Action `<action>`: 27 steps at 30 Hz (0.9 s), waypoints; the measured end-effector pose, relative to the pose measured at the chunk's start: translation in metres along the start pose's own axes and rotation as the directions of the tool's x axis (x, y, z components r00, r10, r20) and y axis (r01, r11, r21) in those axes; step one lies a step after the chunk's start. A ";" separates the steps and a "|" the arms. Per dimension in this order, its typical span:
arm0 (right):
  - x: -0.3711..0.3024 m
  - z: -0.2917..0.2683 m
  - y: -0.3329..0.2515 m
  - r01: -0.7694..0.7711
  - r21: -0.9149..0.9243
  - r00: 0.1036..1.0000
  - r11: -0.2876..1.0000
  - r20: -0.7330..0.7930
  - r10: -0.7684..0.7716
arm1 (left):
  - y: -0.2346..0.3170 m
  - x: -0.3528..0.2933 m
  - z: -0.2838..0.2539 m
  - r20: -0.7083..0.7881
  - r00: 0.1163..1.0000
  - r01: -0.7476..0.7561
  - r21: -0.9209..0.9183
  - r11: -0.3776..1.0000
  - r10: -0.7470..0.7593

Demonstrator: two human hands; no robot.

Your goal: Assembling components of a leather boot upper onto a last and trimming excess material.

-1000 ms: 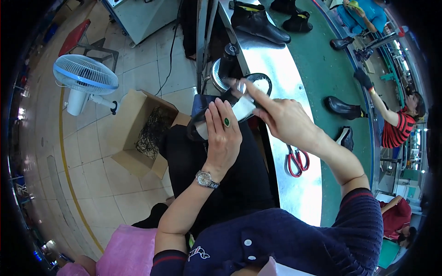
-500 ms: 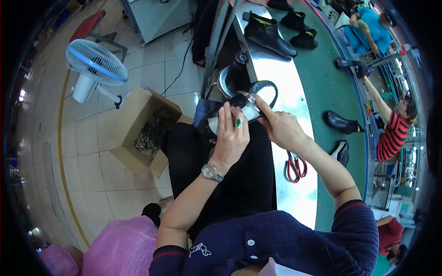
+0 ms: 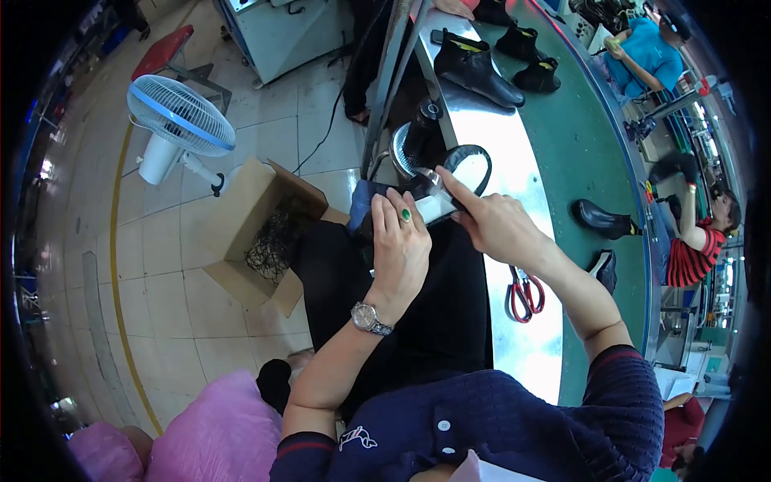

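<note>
Over my lap, my left hand [image 3: 399,253] lies on a dark shoe-like piece with a pale strip [image 3: 435,208], its fingers pressed together around it. My right hand [image 3: 502,225] is closed at the other end, index finger and thumb by a shiny, see-through bit [image 3: 431,178]. What exactly the right fingers hold is hidden. Just beyond them is a rounded black rim with a white inside [image 3: 469,167], like a shoe's underside. I cannot tell whether it belongs to the held piece. Red-handled scissors [image 3: 525,297] lie on the metal bench right of my lap.
A metal bench edge [image 3: 526,353] runs along my right beside a green belt [image 3: 574,145] bearing several black boots [image 3: 479,71] and shoes. A cardboard box [image 3: 249,233] with dark netting and a white fan [image 3: 181,116] stand left. Other people work across the belt.
My left fingers have drawn together and shifted slightly on the piece. The right hand remains at the far end. Across the belt, a person in stripes has pulled a black boot back towards themselves.
</note>
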State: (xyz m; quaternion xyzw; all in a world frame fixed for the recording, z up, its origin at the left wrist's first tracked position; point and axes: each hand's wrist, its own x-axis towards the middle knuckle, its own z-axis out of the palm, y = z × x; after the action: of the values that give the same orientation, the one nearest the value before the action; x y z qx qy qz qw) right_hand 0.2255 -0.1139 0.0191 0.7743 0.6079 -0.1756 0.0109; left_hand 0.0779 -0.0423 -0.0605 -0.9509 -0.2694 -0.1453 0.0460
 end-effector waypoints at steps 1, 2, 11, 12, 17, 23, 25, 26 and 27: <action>-0.004 -0.004 -0.002 0.035 0.058 0.993 0.998 -0.112 -0.028 | 0.000 -0.001 0.000 -0.002 1.000 0.002 0.007 1.000 -0.002; -0.006 -0.004 -0.004 0.077 0.112 0.974 0.991 -0.223 -0.051 | 0.001 -0.002 0.000 -0.023 1.000 0.001 -0.028 1.000 -0.002; -0.008 0.003 -0.002 0.055 0.114 0.993 0.992 -0.108 -0.043 | 0.002 -0.006 0.009 -0.025 0.999 0.037 -0.166 0.985 -0.042; -0.008 0.011 -0.006 0.078 0.213 0.954 0.974 -0.299 -0.011 | 0.002 -0.007 0.009 -0.044 0.998 0.029 -0.169 0.985 -0.037; -0.001 0.014 -0.001 0.007 0.074 0.999 0.997 -0.041 -0.004 | -0.001 -0.008 0.013 -0.091 0.995 0.028 -0.170 0.985 -0.044; -0.004 0.031 -0.010 0.088 0.243 0.934 0.966 -0.358 0.005 | -0.001 -0.010 0.012 -0.184 0.978 0.027 -0.348 0.937 -0.096; 0.000 0.034 -0.010 -0.021 0.202 0.985 0.979 -0.166 0.055 | -0.005 -0.011 0.011 -0.167 0.981 0.029 -0.392 0.920 -0.102; 0.001 0.019 -0.009 0.002 0.191 0.996 0.982 -0.083 0.015 | -0.009 -0.011 0.007 -0.138 0.984 0.043 -0.428 0.903 -0.112; 0.002 0.006 -0.008 0.025 0.182 1.000 0.983 0.002 -0.025 | -0.014 -0.011 0.002 -0.135 0.984 0.047 -0.425 0.904 -0.115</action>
State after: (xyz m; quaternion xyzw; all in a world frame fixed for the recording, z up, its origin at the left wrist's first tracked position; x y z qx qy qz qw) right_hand 0.2162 -0.1115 0.0142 0.7640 0.5990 -0.2320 -0.0609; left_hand 0.0620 -0.0359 -0.0657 -0.9119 -0.2667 -0.2762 -0.1447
